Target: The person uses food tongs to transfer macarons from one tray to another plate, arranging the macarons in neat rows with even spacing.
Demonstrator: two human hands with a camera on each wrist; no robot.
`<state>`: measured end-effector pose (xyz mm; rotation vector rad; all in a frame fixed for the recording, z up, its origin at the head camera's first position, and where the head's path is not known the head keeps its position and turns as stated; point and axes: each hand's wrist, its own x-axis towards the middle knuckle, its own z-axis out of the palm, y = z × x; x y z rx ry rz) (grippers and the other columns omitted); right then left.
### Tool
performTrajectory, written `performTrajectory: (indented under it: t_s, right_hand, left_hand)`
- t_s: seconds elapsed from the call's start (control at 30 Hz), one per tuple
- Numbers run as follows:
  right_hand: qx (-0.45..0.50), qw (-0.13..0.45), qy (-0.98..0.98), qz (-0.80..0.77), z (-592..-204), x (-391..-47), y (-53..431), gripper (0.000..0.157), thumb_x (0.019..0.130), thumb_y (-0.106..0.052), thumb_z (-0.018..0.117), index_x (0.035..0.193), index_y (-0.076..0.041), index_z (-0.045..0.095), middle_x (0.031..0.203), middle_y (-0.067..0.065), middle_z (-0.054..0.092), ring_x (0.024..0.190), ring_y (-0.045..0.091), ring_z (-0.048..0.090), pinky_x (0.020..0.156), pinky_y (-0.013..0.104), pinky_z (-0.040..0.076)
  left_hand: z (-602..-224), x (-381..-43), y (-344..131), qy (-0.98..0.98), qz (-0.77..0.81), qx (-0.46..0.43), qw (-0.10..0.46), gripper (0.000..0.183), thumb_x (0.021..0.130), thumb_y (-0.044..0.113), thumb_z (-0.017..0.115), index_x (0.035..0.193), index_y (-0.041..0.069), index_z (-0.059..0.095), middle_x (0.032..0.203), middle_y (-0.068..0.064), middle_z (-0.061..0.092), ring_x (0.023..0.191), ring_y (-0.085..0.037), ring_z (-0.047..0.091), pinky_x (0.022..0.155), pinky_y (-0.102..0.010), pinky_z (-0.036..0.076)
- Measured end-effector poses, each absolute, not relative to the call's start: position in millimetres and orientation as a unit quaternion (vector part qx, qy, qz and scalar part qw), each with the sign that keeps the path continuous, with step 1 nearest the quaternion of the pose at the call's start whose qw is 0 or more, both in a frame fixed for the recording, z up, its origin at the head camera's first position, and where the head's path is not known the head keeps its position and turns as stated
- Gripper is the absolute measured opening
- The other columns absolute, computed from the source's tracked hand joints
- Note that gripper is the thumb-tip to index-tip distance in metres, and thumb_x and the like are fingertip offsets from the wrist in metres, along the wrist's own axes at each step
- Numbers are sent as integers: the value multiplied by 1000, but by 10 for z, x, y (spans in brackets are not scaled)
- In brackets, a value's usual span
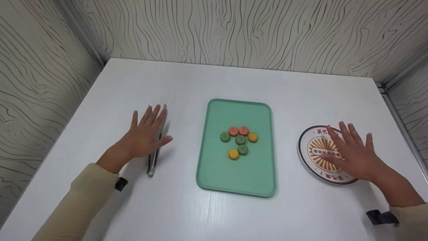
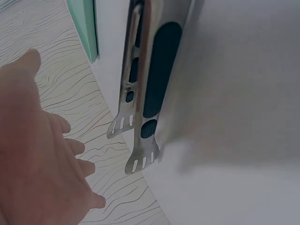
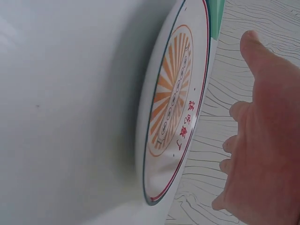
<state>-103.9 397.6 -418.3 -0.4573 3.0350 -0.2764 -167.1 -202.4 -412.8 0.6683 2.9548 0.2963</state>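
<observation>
My left hand (image 1: 142, 137) is spread flat above metal tongs (image 1: 154, 157), which lie lengthwise on the table. In the left wrist view the tongs (image 2: 154, 79) show slotted tips and dark inlays, with a gap between them and the fingers. On the other side, my right hand (image 1: 357, 157) hovers with fingers spread over a round white plate (image 1: 306, 157) with a dark rim, orange rays and red characters. The right wrist view has the plate (image 3: 176, 103) below the palm, apart from it. Neither hand holds anything.
Between the hands lies a green tray (image 1: 234, 177) bearing several small round pieces: coral (image 1: 233, 131), green (image 1: 242, 149) and yellow (image 1: 233, 154). All are grouped near its middle. Wood-patterned panels (image 1: 234, 33) stand behind and beside the white table (image 1: 167, 207).
</observation>
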Motion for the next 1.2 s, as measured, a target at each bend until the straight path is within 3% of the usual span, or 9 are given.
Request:
performTrajectory:
  t_s: [0.1,0.3,0.47,0.63,0.9,1.07,1.2]
  right_hand:
    - [-143,29,985,-93,-4212,-1018,4037,88,91,-47,54,151,-12,1,154,21,-8,140,34,-17,96,65,-21]
    - [-131,35,985,-105,-4316,-955,4145,94,90,-47,55,149,-2,-3,153,26,-5,140,34,-16,101,61,-19]
    - [-126,56,984,-115,-4417,-871,4238,100,88,-47,58,147,4,-5,152,28,-7,139,36,-17,103,59,-15]
    - [-127,77,981,-125,-4490,-832,4293,103,87,-48,60,146,6,-7,152,27,-10,138,35,-19,106,52,-17]
    - [-129,87,978,-137,-4520,-802,4295,110,83,-47,65,145,7,-8,152,25,-14,138,33,-22,103,25,-21]
    - [-125,90,979,-131,-4505,-810,4283,111,82,-49,65,145,7,-7,152,24,-16,137,32,-23,101,23,-21]
    - [-123,90,980,-131,-4491,-806,4287,111,82,-50,65,145,6,-7,152,24,-15,137,31,-24,101,24,-21]
  left_hand:
    - [-4159,-1637,-2082,972,102,204,54,88,91,67,32,151,13,0,156,-14,-4,142,-32,-7,106,-60,-8]
    - [-4177,-1571,-2141,976,119,175,57,88,92,59,41,151,8,1,156,-16,-2,142,-34,-3,107,-59,-4]
    - [-4198,-1536,-2142,976,127,169,49,91,91,61,41,150,4,2,155,-18,2,141,-37,2,108,-60,4]
    - [-4254,-1477,-2139,977,129,158,55,97,89,67,38,149,1,2,155,-20,4,141,-38,7,108,-59,10]
    - [-4306,-1407,-2093,982,144,79,92,105,87,69,40,146,-8,-1,152,-27,4,139,-43,8,105,-63,12]
    - [-4350,-1403,-2067,979,160,53,110,104,88,68,38,145,-9,-3,151,-29,1,139,-44,5,106,-62,10]
    - [-4376,-1402,-2038,979,161,55,108,100,89,60,46,145,-11,2,150,-32,4,137,-47,8,105,-62,13]
